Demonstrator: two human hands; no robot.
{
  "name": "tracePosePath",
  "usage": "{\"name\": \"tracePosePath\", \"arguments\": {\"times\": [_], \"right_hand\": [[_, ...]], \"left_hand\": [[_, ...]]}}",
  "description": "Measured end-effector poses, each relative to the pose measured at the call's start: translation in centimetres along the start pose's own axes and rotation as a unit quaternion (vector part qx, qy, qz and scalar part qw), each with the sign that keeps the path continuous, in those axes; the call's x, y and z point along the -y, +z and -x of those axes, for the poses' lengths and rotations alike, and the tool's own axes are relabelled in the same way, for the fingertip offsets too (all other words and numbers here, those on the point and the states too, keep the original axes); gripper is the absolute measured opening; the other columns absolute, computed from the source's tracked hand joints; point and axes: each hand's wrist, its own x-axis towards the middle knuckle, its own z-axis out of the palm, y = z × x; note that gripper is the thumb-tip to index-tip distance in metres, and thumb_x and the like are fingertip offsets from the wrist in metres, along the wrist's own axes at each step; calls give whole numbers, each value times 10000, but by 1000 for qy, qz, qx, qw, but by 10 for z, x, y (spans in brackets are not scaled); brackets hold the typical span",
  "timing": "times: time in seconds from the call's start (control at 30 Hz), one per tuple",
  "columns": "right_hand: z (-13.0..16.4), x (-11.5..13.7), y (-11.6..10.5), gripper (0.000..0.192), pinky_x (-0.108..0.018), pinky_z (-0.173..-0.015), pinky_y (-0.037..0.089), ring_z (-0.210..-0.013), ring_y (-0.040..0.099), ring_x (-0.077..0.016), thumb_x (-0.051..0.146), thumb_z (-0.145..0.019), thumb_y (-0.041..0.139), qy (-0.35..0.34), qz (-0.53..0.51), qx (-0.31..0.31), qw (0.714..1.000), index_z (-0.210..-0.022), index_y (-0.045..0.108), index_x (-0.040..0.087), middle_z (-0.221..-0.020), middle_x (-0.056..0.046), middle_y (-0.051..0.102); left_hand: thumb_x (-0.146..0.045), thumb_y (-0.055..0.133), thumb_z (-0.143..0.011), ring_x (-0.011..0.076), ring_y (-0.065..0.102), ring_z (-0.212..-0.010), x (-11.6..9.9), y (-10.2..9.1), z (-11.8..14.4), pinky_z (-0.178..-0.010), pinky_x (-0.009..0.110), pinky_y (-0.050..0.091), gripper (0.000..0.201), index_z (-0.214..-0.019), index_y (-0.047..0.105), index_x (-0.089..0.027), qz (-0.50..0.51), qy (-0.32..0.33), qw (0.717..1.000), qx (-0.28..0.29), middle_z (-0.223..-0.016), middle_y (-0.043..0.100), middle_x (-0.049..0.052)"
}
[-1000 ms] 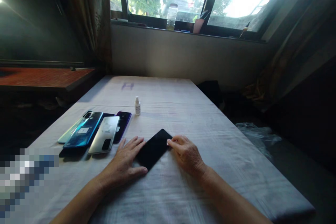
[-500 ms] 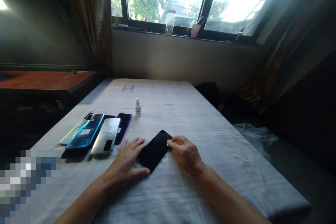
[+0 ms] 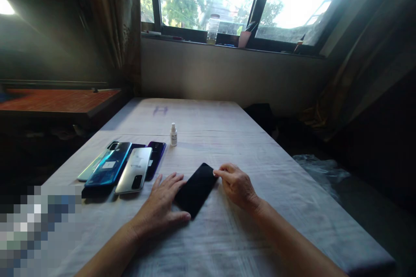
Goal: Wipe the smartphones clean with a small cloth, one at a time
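Note:
A smartphone with a dark glossy face (image 3: pixel 196 190) lies flat at an angle on the cloth-covered table. My left hand (image 3: pixel 164 203) rests against its left side, fingers spread and thumb at the near corner. At the phone's far right corner is my right hand (image 3: pixel 236 185), its fingers pinched on a small white wad (image 3: pixel 214 173), mostly hidden; whether it is cotton or tissue I cannot tell. Left of my hands lie several more phones, among them a blue phone (image 3: pixel 108 164), a silver phone (image 3: pixel 134 169) and a purple phone (image 3: pixel 156 160), backs up.
A small white bottle (image 3: pixel 173 135) stands upright beyond the phones. The white tablecloth (image 3: pixel 260 225) has a few folds. Crumpled clear plastic (image 3: pixel 320 171) lies beyond the table's right edge. A jar (image 3: pixel 212 29) and a pink cup (image 3: pixel 244 39) stand on the windowsill.
My right hand has slid slightly right and away with the white wad, toward the phone's edge. My left hand keeps its place on the phone. The whole view has shifted a little.

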Motion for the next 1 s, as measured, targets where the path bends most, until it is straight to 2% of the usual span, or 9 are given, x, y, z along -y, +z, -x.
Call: {"name": "tracePosePath", "arguments": {"times": [0.17, 0.3, 0.37, 0.4, 0.5, 0.57, 0.63, 0.8, 1.0], "right_hand": [[-10, -3, 2, 246, -296, -752, 529, -842, 656, -210, 100, -874, 579, 9, 5, 8, 1000, -977, 765, 224, -929, -68, 691], [-6, 4, 4, 228, -303, -755, 523, -840, 641, -209, 143, -905, 570, 13, 18, -1, 1000, -1009, 757, 222, -926, -74, 683], [-3, 8, 4, 223, -302, -770, 521, -851, 637, -204, 158, -926, 554, -7, 12, -8, 1000, -1004, 754, 218, -937, -77, 684], [-3, 10, 5, 221, -300, -773, 521, -853, 636, -202, 164, -935, 548, -21, 8, -11, 1000, -1002, 753, 215, -938, -77, 685], [-2, 11, 5, 211, -301, -772, 526, -851, 638, -202, 184, -950, 548, -40, 9, -15, 999, -998, 751, 210, -936, -77, 688], [-3, 10, 5, 207, -307, -768, 531, -852, 642, -206, 194, -950, 553, -29, 23, -17, 999, -1004, 752, 214, -944, -78, 691], [-4, 8, 5, 207, -311, -765, 536, -856, 647, -209, 204, -950, 556, -19, 35, -18, 999, -1014, 752, 222, -957, -79, 695], [-2, 8, 6, 209, -312, -770, 541, -871, 652, -212, 206, -947, 555, -30, 26, -20, 999, -1015, 751, 228, -966, -81, 695], [-3, 7, 7, 212, -317, -794, 541, -891, 654, -214, 194, -944, 559, -36, 13, -3, 999, -1041, 746, 223, -983, -82, 697]], "left_hand": [[-603, 780, -750, 375, 416, -1426, -3, 1, 1, -1180, 639, 237, 863, -1472, 485, -233, -29, 9, 999, -12, -1513, 508, 144], [-609, 701, -826, 331, 451, -1408, -1, -7, 2, -1199, 562, 260, 664, -1386, 585, -271, -71, -8, 996, -45, -1469, 570, 88], [-572, 624, -898, 340, 402, -1439, 4, -14, 4, -1210, 578, 204, 565, -1367, 604, -257, -101, -49, 990, -82, -1486, 550, 100], [-544, 586, -928, 369, 352, -1462, 8, -18, 6, -1202, 625, 159, 552, -1380, 593, -227, -115, -77, 985, -107, -1513, 513, 134], [-510, 551, -938, 474, 201, -1493, 20, -31, 14, -1110, 779, 71, 645, -1462, 502, -136, -164, -202, 954, -149, -1591, 344, 248], [-541, 541, -923, 484, 161, -1499, 27, -39, 19, -1078, 804, 76, 720, -1511, 440, -139, -191, -286, 933, -106, -1621, 268, 252], [-565, 486, -935, 465, 170, -1504, 33, -45, 21, -1074, 803, 88, 721, -1534, 411, -171, -200, -322, 924, -57, -1627, 277, 219], [-558, 407, -964, 430, 280, -1479, 46, -55, 15, -1076, 788, 119, 664, -1539, 406, -227, -192, -310, 931, -21, -1606, 346, 173], [-591, 444, -940, 414, 265, -1489, 57, -61, 3, -1099, 758, 112, 697, -1537, 410, -233, -195, -307, 931, -11, -1615, 331, 173]]}}
